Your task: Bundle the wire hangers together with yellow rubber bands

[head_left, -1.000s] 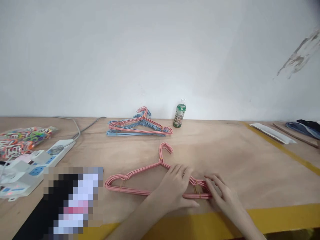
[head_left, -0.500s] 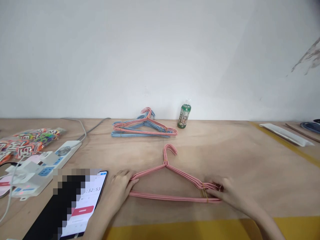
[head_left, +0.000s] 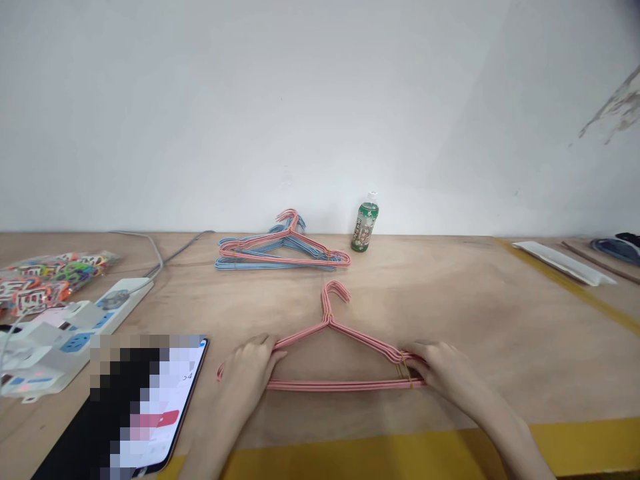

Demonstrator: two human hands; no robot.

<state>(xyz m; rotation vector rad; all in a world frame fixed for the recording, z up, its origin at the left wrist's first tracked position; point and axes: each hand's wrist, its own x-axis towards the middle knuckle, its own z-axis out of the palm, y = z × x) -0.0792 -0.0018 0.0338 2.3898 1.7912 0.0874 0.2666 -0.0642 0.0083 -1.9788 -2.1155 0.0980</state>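
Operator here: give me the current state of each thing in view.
Left hand: closed over the bundle's left end
Right hand: closed over the bundle's right end
Pink wire hanger bundle: flat on the table, banded near the right end
Blue and pink hanger stack: lying flat
Green bottle: upright, capped
Phone: screen lit

Only the digits "54", faintly, can be read on the phone screen (head_left: 186,377) just left of the left hand (head_left: 247,380); the bottle label (head_left: 365,228) beyond the hands is too small to read.
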